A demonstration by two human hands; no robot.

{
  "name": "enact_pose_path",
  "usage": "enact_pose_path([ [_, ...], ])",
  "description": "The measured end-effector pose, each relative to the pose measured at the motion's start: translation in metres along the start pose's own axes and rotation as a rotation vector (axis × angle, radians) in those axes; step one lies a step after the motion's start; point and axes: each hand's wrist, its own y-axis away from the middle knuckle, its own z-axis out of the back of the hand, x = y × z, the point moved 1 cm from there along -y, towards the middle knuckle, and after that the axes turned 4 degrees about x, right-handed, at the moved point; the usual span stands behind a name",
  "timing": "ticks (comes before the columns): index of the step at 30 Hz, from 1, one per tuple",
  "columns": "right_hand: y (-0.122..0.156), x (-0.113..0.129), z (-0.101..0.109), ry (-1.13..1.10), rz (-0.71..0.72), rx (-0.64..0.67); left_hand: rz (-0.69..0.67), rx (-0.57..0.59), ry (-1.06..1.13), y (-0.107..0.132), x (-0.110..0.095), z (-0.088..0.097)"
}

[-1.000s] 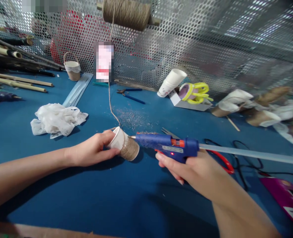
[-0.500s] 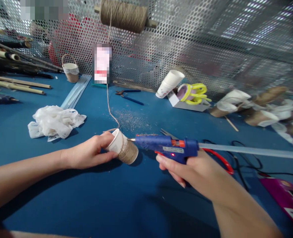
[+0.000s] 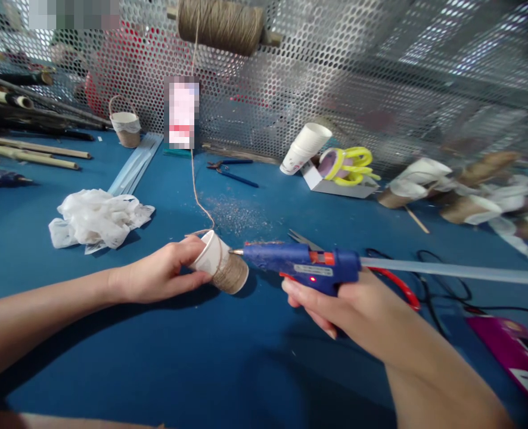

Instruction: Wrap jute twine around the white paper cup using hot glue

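My left hand (image 3: 174,271) grips a white paper cup (image 3: 208,256) by its rim end, tilted over the blue table. Brown twine (image 3: 232,275) is wound round the cup's lower part. From the cup a loose strand (image 3: 194,182) runs up to a large twine spool (image 3: 221,27). My right hand (image 3: 331,304) is closed around the handle of a blue glue gun (image 3: 291,262) with a red light lit. The gun's metal nozzle is at the cup's side, by the upper edge of the wound twine. A long clear glue stick (image 3: 452,269) sticks out of the gun's back.
Scissors (image 3: 306,241) lie behind the glue gun. A crumpled white cloth (image 3: 98,217), pliers (image 3: 237,173), a small handled cup basket (image 3: 127,129), stacked paper cups (image 3: 306,148) and a purple box (image 3: 505,351) surround the work area. A perforated metal panel (image 3: 255,95) stands at the back.
The view has shifted very slightly. Both hands, the cup and the glue gun keep nearly the same position, with the nozzle still at the cup's side.
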Motion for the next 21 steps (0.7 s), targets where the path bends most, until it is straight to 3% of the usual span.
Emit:
enact_pose_path([
  [12,0.0013,-0.0020,-0.0011,0.004,-0.007,-0.001,0.000,-0.006,-0.006,0.0001,-0.0006,-0.0003],
  [21,-0.0030,-0.0026,0.0019,-0.146,0.043,0.029,0.012,-0.041,-0.005,0.0013,0.0014,-0.0032],
])
